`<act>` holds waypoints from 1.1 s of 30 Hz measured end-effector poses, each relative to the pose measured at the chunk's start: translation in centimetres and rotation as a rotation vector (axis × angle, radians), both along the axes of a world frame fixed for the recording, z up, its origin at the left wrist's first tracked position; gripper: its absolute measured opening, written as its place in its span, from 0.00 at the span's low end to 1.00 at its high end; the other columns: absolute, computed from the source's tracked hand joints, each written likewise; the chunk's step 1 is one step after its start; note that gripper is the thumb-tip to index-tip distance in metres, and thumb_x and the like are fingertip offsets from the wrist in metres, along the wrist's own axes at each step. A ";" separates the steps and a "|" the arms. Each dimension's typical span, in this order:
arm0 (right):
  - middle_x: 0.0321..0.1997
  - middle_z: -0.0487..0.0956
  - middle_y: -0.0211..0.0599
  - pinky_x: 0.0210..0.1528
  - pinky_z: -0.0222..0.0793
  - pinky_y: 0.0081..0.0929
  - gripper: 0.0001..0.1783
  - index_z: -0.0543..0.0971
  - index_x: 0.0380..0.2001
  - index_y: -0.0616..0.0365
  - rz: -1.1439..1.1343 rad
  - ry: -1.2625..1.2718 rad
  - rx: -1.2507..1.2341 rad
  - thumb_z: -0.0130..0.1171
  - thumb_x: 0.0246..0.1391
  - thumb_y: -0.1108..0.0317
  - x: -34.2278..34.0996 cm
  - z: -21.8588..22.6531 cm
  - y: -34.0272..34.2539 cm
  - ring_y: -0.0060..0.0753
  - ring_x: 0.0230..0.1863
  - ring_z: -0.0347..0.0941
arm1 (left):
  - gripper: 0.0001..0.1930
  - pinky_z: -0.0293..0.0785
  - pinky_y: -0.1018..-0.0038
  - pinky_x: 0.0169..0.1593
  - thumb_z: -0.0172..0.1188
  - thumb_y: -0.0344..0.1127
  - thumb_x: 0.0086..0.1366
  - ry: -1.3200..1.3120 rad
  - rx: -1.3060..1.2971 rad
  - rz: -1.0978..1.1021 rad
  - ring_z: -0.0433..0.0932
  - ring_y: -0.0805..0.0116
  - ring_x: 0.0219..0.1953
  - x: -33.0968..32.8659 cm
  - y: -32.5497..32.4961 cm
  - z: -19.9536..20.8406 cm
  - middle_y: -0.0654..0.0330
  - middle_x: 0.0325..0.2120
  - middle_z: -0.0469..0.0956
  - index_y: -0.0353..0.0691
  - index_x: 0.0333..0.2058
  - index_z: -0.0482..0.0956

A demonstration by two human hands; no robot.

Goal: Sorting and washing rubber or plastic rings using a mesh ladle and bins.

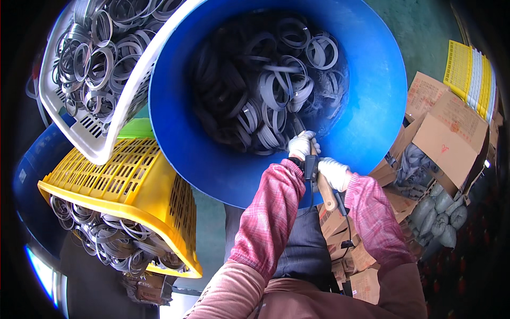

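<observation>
My left hand [302,145], in a white glove, is closed around the wooden handle of a long tool [325,192]. Lower on the same handle, toward my body, my right hand [333,174] grips it, also gloved. The tool slants away from me into a big round blue tub [374,69], and its far end is hidden among the contents. Inside the tub lie many grey flat rings [273,90], loose and in stacks, with what looks like water around them at the right.
At the upper left a white crate [101,151] holds more rings. Below it, a tilted yellow crate [133,165] is also full of rings. Cardboard boxes [449,141], filled grey bags [440,218] and stacked yellow and white crates [470,74] stand at right.
</observation>
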State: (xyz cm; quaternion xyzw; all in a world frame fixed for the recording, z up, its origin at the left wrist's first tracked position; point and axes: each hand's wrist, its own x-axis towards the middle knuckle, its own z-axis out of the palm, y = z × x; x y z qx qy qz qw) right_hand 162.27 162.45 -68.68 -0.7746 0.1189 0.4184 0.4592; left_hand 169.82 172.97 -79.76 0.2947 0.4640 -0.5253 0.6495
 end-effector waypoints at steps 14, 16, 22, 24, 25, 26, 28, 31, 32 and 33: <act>0.22 0.75 0.39 0.21 0.76 0.39 0.10 0.74 0.36 0.63 -0.772 0.680 -0.049 0.64 0.53 0.73 2.7 3.2 3.7 0.38 0.21 0.76 | 0.46 0.54 0.62 0.71 0.66 0.51 0.59 -1.363 1.118 -0.746 0.58 0.44 0.69 21.7 15.9 7.1 0.39 0.66 0.60 0.31 0.68 0.56; 0.22 0.76 0.39 0.22 0.75 0.39 0.10 0.74 0.35 0.63 -0.751 0.652 -0.086 0.65 0.52 0.73 1.7 1.7 1.9 0.37 0.21 0.76 | 0.48 0.49 0.64 0.73 0.65 0.55 0.60 -1.270 0.910 -0.744 0.53 0.49 0.72 23.5 14.2 4.9 0.43 0.69 0.55 0.33 0.69 0.54; 0.22 0.77 0.38 0.23 0.74 0.36 0.10 0.75 0.33 0.62 -0.859 0.692 -0.065 0.67 0.50 0.72 2.6 -0.7 -4.6 0.35 0.20 0.75 | 0.43 0.62 0.65 0.68 0.63 0.59 0.61 -1.245 0.569 -0.790 0.63 0.52 0.68 24.2 9.0 -6.3 0.46 0.63 0.68 0.36 0.66 0.62; 0.20 0.76 0.37 0.19 0.73 0.33 0.10 0.75 0.34 0.60 -0.841 0.662 0.141 0.65 0.52 0.70 10.9 -5.1 2.0 0.33 0.17 0.73 | 0.42 0.64 0.66 0.67 0.63 0.59 0.61 -1.288 0.500 -0.665 0.66 0.52 0.66 25.0 25.2 -15.4 0.46 0.62 0.70 0.36 0.65 0.65; 0.20 0.76 0.36 0.19 0.73 0.33 0.10 0.75 0.33 0.60 -0.708 0.614 0.236 0.66 0.52 0.70 14.2 -5.4 7.1 0.33 0.17 0.73 | 0.41 0.65 0.67 0.65 0.63 0.59 0.61 -1.353 0.338 -0.547 0.68 0.52 0.64 27.9 32.7 -16.4 0.47 0.60 0.72 0.36 0.64 0.67; 0.20 0.76 0.36 0.19 0.73 0.33 0.10 0.75 0.32 0.61 -0.775 0.663 0.009 0.66 0.51 0.70 9.1 -6.4 2.5 0.33 0.17 0.73 | 0.41 0.65 0.67 0.65 0.63 0.59 0.61 -1.274 0.135 -0.487 0.68 0.52 0.64 20.5 19.8 -16.5 0.47 0.60 0.72 0.36 0.64 0.67; 0.18 0.74 0.40 0.18 0.73 0.37 0.09 0.74 0.26 0.65 -0.896 0.711 -0.183 0.63 0.52 0.73 3.7 -3.4 -2.2 0.37 0.16 0.73 | 0.45 0.58 0.66 0.69 0.65 0.62 0.58 -0.639 0.282 -1.224 0.67 0.53 0.66 19.6 5.5 -2.5 0.46 0.61 0.72 0.33 0.64 0.67; 0.19 0.75 0.41 0.18 0.73 0.37 0.07 0.75 0.28 0.65 -0.815 0.646 -0.039 0.63 0.52 0.73 4.7 -0.7 0.0 0.37 0.16 0.73 | 0.38 0.66 0.66 0.63 0.71 0.54 0.55 -0.787 0.246 -0.987 0.72 0.54 0.61 19.4 8.6 2.9 0.49 0.56 0.76 0.34 0.57 0.73; 0.19 0.75 0.42 0.18 0.73 0.37 0.07 0.75 0.28 0.65 -0.758 0.664 -0.019 0.63 0.52 0.73 4.8 0.1 0.3 0.37 0.16 0.73 | 0.32 0.71 0.67 0.59 0.73 0.51 0.54 -0.951 0.235 -0.857 0.76 0.55 0.57 18.5 9.0 2.7 0.52 0.54 0.78 0.36 0.52 0.78; 0.19 0.75 0.42 0.18 0.73 0.37 0.07 0.75 0.28 0.66 -0.693 0.671 0.006 0.63 0.52 0.73 5.2 0.4 0.6 0.37 0.17 0.74 | 0.42 0.65 0.65 0.64 0.78 0.49 0.48 -1.018 0.337 -0.919 0.71 0.51 0.61 17.8 9.6 0.8 0.47 0.56 0.75 0.33 0.58 0.71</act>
